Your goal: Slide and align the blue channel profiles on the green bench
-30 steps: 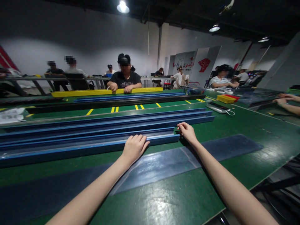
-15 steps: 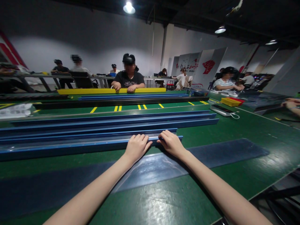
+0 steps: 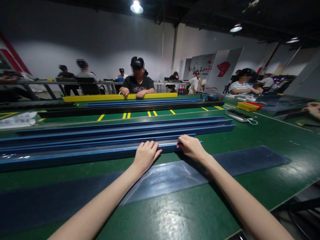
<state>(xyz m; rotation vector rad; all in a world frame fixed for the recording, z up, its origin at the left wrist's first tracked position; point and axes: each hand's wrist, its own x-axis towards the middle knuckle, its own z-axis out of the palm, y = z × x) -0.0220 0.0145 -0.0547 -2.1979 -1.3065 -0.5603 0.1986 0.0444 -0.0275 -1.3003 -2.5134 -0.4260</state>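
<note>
A long blue U-shaped channel (image 3: 87, 158) lies crosswise in front of me, its open side facing up. Over its near wall my left hand (image 3: 146, 155) has its fingers hooked, with the fingertips hidden inside. Close to the channel's right end, my right hand (image 3: 191, 146) is curled over the same wall, its fingers bent and thumb low. A short stretch of blue edge shows between the two hands. Shiny reflections run along the inside of the channel. Under my forearms lies a flat, see-through plastic strip (image 3: 172, 175) on the green table (image 3: 160, 220).
Beyond lies another blue channel (image 3: 212, 129), then a black rail (image 3: 125, 110) and thin blue strips. Across the table, a co-worker (image 3: 138, 83) holds a yellow rail (image 3: 100, 97). A power bank (image 3: 238, 116), yellow tray (image 3: 247, 106) and another person's hands (image 3: 313, 108) are right.
My right hand has slid to the right, and the near channel's right end has shifted a little the same way. The left hand stays almost where it was.
</note>
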